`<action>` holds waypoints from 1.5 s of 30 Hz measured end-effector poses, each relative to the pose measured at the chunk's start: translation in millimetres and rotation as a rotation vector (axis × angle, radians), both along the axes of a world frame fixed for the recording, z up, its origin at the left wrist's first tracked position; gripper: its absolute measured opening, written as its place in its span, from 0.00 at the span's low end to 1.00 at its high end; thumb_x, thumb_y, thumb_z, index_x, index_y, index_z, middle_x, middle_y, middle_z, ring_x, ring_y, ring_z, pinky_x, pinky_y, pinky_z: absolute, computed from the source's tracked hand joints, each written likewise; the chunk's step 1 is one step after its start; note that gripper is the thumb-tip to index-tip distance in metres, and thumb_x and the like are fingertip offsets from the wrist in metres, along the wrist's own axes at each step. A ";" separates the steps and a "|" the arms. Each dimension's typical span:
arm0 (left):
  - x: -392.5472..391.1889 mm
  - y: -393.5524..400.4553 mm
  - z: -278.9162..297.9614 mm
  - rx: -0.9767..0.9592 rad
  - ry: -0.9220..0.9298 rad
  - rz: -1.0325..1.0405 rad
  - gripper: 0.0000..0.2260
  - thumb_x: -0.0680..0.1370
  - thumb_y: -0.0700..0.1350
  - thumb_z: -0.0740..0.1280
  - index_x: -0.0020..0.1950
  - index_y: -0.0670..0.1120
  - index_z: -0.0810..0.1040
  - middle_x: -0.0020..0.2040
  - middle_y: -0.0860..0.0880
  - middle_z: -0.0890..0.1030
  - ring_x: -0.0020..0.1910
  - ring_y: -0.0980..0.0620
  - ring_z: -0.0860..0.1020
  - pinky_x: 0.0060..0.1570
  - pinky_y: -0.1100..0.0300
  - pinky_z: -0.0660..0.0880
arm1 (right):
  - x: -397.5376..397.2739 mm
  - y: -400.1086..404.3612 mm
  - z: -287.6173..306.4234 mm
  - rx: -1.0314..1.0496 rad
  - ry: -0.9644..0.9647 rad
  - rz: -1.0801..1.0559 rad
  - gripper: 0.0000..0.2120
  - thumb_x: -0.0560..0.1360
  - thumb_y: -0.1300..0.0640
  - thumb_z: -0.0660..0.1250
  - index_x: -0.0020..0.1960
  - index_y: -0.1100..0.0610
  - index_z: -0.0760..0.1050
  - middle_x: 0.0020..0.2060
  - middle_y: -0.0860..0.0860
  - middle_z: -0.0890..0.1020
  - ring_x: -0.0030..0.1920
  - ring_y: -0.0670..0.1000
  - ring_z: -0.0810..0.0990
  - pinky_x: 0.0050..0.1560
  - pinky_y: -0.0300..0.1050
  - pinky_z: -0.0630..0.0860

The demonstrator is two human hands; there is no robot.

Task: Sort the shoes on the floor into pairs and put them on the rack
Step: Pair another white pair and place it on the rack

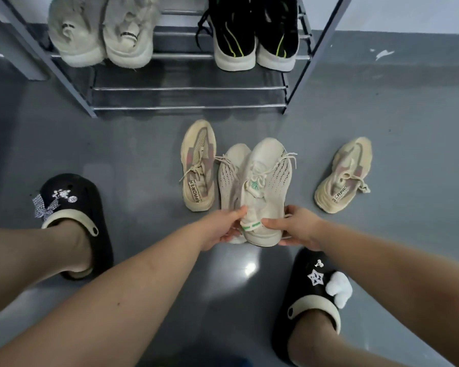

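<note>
Head view: both hands grip cream sneakers' heels.

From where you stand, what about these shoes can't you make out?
Head view only:
- Furry beige pair and black sneakers: toes cut off by the top edge.
- Left cream sneaker: partly hidden by its mate.
- Both heels: covered by left hand and right hand.

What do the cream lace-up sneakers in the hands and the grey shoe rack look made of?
Cream lace-up sneakers: probably knit mesh fabric, matte, with perforated dotted rows; smooth, rubbery-looking soles. Grey shoe rack: likely metal, with shiny thin rails and duller painted-looking posts.
</note>
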State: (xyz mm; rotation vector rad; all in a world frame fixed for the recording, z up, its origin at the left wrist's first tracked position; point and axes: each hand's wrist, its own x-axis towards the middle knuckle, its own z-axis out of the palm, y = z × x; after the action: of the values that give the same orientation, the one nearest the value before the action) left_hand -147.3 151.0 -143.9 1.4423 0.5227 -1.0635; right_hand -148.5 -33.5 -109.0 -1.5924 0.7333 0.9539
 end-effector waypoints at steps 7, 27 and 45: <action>-5.8 -5.9 -28.2 0.547 -0.113 0.147 0.25 0.77 0.55 0.64 0.64 0.37 0.73 0.63 0.41 0.77 0.61 0.41 0.75 0.60 0.55 0.70 | -18.1 -38.8 -9.6 -0.129 0.049 0.023 0.34 0.68 0.60 0.76 0.69 0.61 0.64 0.55 0.55 0.76 0.41 0.49 0.79 0.26 0.39 0.78; -22.5 -41.7 -57.6 0.097 0.084 0.425 0.66 0.42 0.64 0.79 0.76 0.54 0.53 0.70 0.50 0.69 0.66 0.50 0.71 0.68 0.52 0.67 | -17.6 -40.2 -34.0 0.005 0.125 0.029 0.42 0.49 0.37 0.76 0.59 0.52 0.75 0.54 0.49 0.83 0.57 0.51 0.80 0.64 0.51 0.73; -6.5 -6.0 -0.7 -0.176 0.108 0.443 0.19 0.76 0.45 0.67 0.67 0.45 0.71 0.58 0.47 0.79 0.55 0.49 0.77 0.53 0.54 0.76 | 0.7 -21.8 14.7 0.200 0.095 0.009 0.20 0.69 0.53 0.72 0.59 0.57 0.74 0.49 0.52 0.83 0.47 0.50 0.82 0.45 0.44 0.80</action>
State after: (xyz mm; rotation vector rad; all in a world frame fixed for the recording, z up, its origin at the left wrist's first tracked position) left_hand -153.8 145.0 -144.6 1.0540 0.7653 -0.8102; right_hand -147.8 -55.3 -94.3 -1.3842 0.6738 1.0808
